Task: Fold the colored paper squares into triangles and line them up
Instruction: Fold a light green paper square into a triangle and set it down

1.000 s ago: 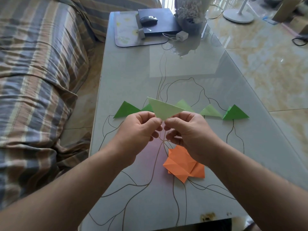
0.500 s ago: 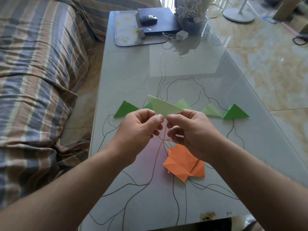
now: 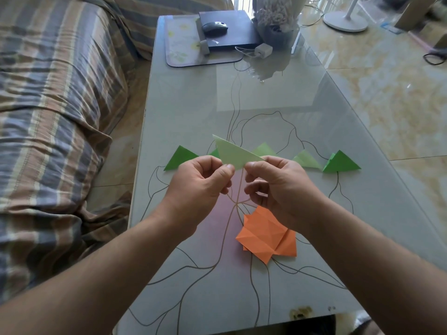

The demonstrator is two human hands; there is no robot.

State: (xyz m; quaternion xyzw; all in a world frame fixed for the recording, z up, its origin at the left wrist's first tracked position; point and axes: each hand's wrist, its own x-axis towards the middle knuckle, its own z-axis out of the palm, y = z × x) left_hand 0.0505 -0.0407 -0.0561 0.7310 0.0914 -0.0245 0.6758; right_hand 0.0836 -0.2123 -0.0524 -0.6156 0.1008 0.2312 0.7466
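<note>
A pale green paper triangle (image 3: 234, 154) is held in the air above the glass table (image 3: 278, 110). My left hand (image 3: 200, 182) pinches its lower left edge and my right hand (image 3: 278, 184) pinches its right tip. Behind them a row of folded triangles lies on the table: a bright green one (image 3: 180, 158) at the left, a pale one (image 3: 264, 149) partly hidden behind the held paper, another pale one (image 3: 307, 160), and a bright green one (image 3: 339, 162) at the right. A pile of orange folded papers (image 3: 267, 234) lies under my right wrist.
At the table's far end sit a mat (image 3: 179, 44), a black box (image 3: 229, 29) with a mouse (image 3: 214, 27) on it, a white charger (image 3: 263, 50) and a vase of white flowers (image 3: 274, 18). A striped sofa (image 3: 48, 117) runs along the left. A fan base (image 3: 346, 21) stands on the tiled floor.
The held triangle has risen slightly and my hands have drawn a little apart along its lower edge. The triangles on the table have not moved.
</note>
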